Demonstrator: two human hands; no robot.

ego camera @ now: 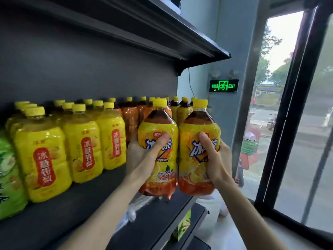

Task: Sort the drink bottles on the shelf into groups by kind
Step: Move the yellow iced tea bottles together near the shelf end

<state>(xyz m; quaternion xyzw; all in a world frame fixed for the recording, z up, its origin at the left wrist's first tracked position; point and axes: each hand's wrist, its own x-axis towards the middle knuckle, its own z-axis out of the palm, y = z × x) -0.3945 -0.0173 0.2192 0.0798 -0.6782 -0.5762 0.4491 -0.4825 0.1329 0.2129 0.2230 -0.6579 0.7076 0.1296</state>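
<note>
Two plastic iced-tea bottles with yellow caps and yellow-orange labels stand side by side over the near right end of the dark grey metal shelf (54, 213), the left bottle (158, 126) gripped around its middle by the left hand (142, 156) and the right bottle (198, 127) by the right hand (215, 159). Both are roughly upright, long axis vertical, caps up and labels facing the camera. To their left three yellow bottles with red oval labels (82, 150) front deeper rows, one green-labelled bottle (7, 177) shows at the left edge, and an uncountable cluster of orange-labelled bottles (129, 116) stands far back.
</note>
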